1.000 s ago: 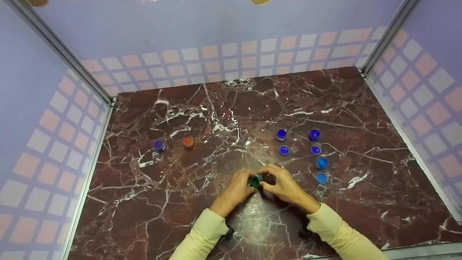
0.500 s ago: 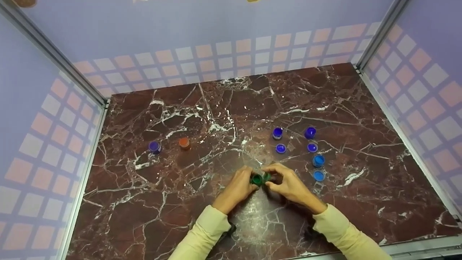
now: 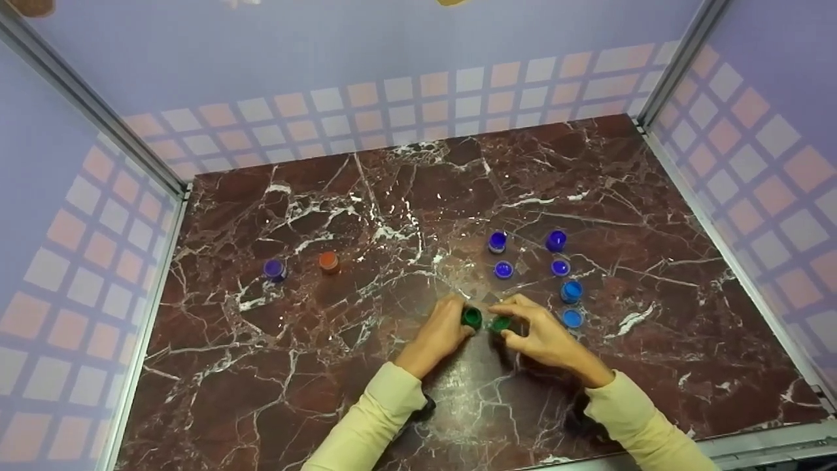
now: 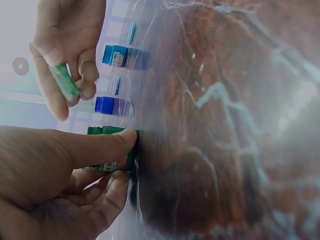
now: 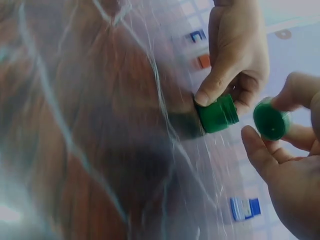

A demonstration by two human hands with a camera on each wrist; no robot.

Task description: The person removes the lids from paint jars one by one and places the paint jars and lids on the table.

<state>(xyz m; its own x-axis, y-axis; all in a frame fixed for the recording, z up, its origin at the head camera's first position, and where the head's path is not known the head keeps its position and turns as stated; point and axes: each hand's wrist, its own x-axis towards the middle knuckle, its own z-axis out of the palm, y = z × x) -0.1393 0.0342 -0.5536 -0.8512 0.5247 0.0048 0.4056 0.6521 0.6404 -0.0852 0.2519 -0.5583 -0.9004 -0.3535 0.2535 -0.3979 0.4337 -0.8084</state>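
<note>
In the head view my left hand (image 3: pixel 444 325) grips a small green paint jar (image 3: pixel 471 317), its mouth uncovered. The right wrist view shows that jar (image 5: pixel 219 115) low at the tabletop with the left thumb along its side. My right hand (image 3: pixel 536 330) pinches the green lid (image 3: pixel 501 323) between thumb and fingers, just right of the jar and apart from it. The lid's green inner side (image 5: pixel 271 121) faces the right wrist camera. From the left wrist view, the lid (image 4: pixel 64 82) is held on edge, above the table.
To the right stand two uncovered dark blue jars (image 3: pixel 497 242) (image 3: pixel 556 241), each with a lid (image 3: pixel 503 269) (image 3: pixel 560 267) in front. Nearer is a light blue jar (image 3: pixel 571 292) with its lid (image 3: pixel 572 318). A purple-capped jar (image 3: pixel 274 269) and an orange-capped jar (image 3: pixel 329 262) stand left on the marbled table (image 3: pixel 229 392).
The lid has come off the green jar and moved right in my right hand. My left hand still holds the jar; the head view has shifted slightly.
</note>
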